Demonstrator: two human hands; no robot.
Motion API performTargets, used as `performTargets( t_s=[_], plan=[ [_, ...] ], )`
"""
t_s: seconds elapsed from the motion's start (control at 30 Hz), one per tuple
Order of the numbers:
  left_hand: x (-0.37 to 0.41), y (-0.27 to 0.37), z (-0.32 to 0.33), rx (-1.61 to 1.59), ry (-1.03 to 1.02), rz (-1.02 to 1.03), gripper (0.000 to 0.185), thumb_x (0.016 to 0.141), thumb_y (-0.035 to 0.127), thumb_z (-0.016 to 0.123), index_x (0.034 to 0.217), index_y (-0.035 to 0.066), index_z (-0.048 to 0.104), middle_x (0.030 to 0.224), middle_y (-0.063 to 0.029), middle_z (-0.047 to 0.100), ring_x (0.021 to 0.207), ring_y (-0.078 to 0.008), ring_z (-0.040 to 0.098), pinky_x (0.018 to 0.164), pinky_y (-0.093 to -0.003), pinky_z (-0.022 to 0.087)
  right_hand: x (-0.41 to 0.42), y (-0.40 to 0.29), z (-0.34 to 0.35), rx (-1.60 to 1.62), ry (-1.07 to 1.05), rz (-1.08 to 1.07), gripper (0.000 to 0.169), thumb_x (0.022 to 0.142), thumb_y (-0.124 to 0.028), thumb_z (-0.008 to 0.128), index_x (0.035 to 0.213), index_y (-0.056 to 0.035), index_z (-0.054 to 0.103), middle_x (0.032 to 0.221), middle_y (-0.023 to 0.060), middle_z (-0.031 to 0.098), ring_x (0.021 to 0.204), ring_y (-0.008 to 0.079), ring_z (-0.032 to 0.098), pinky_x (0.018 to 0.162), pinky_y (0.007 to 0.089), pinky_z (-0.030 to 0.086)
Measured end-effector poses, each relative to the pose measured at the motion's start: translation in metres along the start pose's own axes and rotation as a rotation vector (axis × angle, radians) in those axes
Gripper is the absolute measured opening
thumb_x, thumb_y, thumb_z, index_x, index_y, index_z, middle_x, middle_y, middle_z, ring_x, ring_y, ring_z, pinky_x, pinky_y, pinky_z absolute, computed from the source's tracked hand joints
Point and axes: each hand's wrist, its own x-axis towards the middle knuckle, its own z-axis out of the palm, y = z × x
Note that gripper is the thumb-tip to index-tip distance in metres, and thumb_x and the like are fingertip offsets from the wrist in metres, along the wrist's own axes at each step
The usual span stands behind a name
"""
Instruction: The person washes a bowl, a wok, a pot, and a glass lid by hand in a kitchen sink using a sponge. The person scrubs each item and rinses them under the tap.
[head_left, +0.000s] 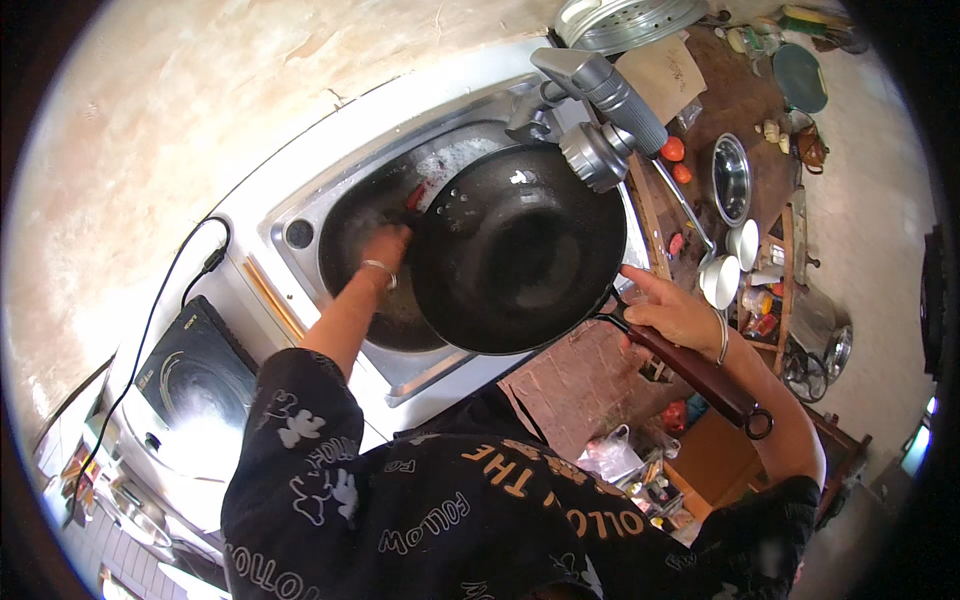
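Observation:
A black wok (517, 247) is tilted over the steel sink (292, 202), with its dark inside facing me and water drops on it. My right hand (667, 311) grips its red-brown handle (697, 371) close to the pan. My left hand (386, 247) is blurred and reaches down into the sink area beside the wok's left rim. Its fingertips are partly hidden, and whether they hold anything is unclear. A red object (416, 196) shows just beyond them, near whitish foam (465, 154). The grey faucet (600, 105) stands over the wok's far right edge.
Left of the sink are chopsticks (274, 300) and an induction cooker (199, 367) with a black cord (150, 330). To the right, a brown table (694, 97) bears tomatoes (673, 148), a ladle (686, 210), a steel bowl (731, 180) and white bowls (720, 281). A steamer (630, 22) stands behind.

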Motion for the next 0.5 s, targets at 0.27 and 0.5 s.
performTargets(
  t_s=[0.27,0.5],
  plan=[
    [-0.001,0.047,-0.066,-0.590,0.187,-0.003,0.047,0.064,0.023,0.063,0.103,0.001,0.048,0.094,-0.0216,0.055,0.090,-0.0338,0.053,0.080,-0.0380,0.042,0.011,0.029,0.002,0.363,-0.147,0.112,0.054,0.080,-0.007,0.049,0.128,-0.0058,0.024,0.073,0.0076,0.053,0.062,0.0116,0.051,0.046,0.0222,0.040],
    [0.027,0.123,-0.014,-0.205,0.091,-0.084,0.051,0.067,0.007,0.061,0.113,0.005,0.039,0.113,-0.0183,0.036,0.102,-0.0378,0.041,0.084,-0.0414,0.040,0.013,0.036,0.006,0.430,-0.184,0.069,0.051,0.080,-0.003,0.047,0.126,-0.0088,0.026,0.076,0.0084,0.051,0.061,0.0109,0.049,0.044,0.0201,0.040]
  ],
)
